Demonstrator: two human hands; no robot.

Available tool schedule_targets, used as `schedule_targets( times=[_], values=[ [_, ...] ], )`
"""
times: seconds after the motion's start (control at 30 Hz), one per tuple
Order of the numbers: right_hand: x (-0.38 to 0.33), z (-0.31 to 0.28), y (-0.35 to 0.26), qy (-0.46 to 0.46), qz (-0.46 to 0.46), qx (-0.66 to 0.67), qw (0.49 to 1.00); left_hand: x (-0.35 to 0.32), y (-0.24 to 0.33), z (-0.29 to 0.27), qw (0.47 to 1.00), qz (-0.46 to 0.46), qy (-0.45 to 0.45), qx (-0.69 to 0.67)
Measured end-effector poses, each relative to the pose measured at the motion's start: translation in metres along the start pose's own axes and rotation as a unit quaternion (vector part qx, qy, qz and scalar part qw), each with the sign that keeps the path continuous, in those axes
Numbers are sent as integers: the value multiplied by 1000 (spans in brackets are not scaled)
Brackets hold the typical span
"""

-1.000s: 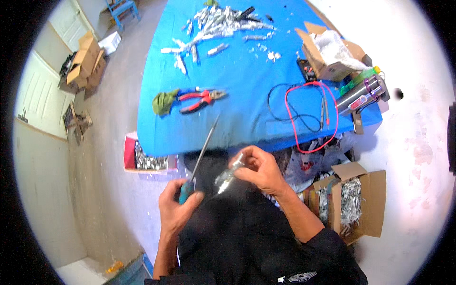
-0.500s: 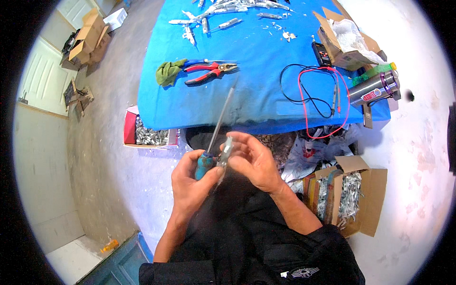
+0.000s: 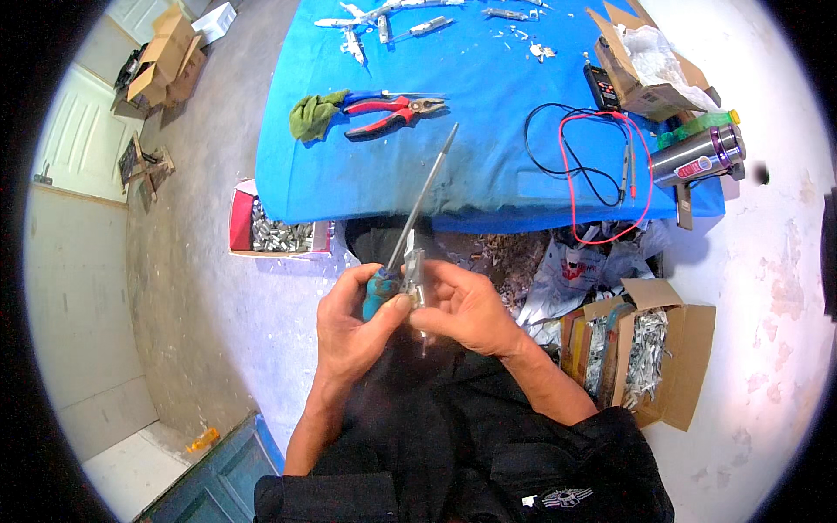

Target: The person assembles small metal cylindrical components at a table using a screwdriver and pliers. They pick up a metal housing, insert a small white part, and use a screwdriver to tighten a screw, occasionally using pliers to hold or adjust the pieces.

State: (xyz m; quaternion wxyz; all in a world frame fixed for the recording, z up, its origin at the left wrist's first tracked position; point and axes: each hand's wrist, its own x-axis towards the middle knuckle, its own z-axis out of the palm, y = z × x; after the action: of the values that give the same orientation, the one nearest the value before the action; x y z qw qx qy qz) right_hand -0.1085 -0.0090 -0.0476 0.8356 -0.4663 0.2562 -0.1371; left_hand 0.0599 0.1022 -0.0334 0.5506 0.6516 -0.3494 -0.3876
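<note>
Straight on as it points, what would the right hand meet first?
The slim silvery piece it touches; then probably the left hand with its teal-handled, metal-shafted screwdriver; depth is unclear.

Beyond the right hand (image 3: 471, 309), up and to its right, a steel flask (image 3: 725, 148) bears a red-and-white label (image 3: 694, 168), its lettering too small to tell. Nearer, just up and right of that grip, a white plastic bag (image 3: 547, 283) shows a red printed mark (image 3: 573, 269). Below the grip, toward the right, the black garment (image 3: 418, 427) carries a white striped emblem (image 3: 567, 498).
</note>
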Motion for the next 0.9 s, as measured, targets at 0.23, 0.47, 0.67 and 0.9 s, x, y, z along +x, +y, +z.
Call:
schedule_targets(
  times=[0.23, 0.47, 0.67, 0.9],
  values=[
    [-3, -6, -9, -63, 50, 50, 995, 5, 8, -18, 998, -18, -58, -16],
    [-4, -11, -16, -106, 84, 78, 988, 17, 18, -38, 989, -52, -129, -46],
    [-4, -5, -5, -66, 72, 79, 992, 14, 17, -30, 993, -36, -113, -9],
    [-3, -11, 15, 4, -24, -2, 1000, 8, 15, -14, 994, -33, -105, 19]
  ],
)
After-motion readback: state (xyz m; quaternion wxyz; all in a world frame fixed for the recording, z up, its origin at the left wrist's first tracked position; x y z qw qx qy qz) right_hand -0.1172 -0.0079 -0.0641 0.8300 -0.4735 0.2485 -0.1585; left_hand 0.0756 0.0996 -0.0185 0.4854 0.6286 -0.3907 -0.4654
